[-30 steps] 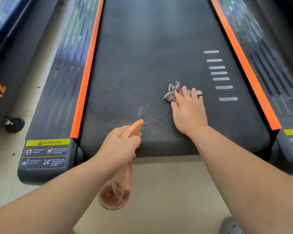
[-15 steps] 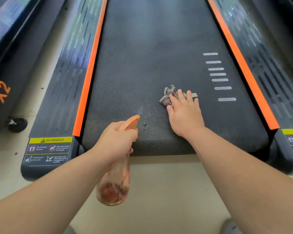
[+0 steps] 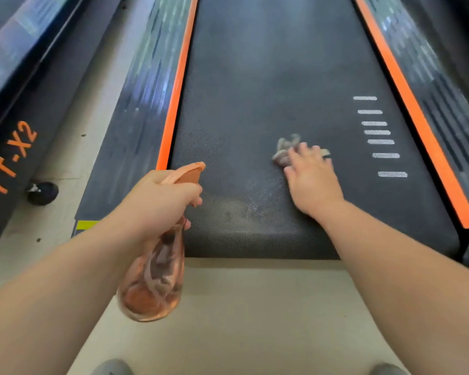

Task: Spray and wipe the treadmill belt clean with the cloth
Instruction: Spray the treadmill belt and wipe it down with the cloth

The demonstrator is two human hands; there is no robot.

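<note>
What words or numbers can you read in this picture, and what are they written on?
"TT-X2", in orange letters on the dark side panel of the neighbouring machine at left.

Yellow warning sticker on the treadmill's left rail: mostly hidden behind the left arm, no words readable.

White dashes on the treadmill belt: only marks, no text.

Spray bottle: no label seen.

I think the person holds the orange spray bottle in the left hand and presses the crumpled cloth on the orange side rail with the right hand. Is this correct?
Not quite. The head view shows the right hand pressing the crumpled grey cloth on the black textured treadmill belt, not on the orange side rail. The rest is correct: the left hand holds the translucent orange spray bottle.
</note>
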